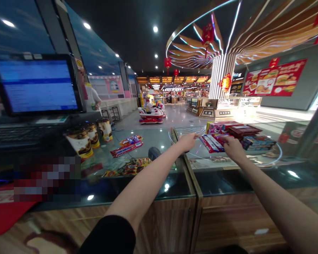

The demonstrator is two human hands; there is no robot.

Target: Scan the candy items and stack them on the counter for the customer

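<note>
Reaching over the glass counter, my left hand [187, 141] has its fingers pinched at the left end of red, white and blue candy packs [211, 144]. My right hand [233, 149] is closed at the right end of the same packs, its fingertips partly hidden behind the knuckles. The packs lie side by side, low over the glass. Just behind them is a pink and yellow box [214, 127]. Dark red flat packs [245, 129] and blue boxes [258, 142] are stacked to the right of my right hand.
Left of my arms, a red and blue candy packet [126, 149] and several small snack packets [134, 167] lie on the counter. A dark rounded device [154, 153] sits near my left forearm. Printed cups [81, 143] stand beside a monitor [37, 84]. A metal-edged seam [187, 165] divides the counters.
</note>
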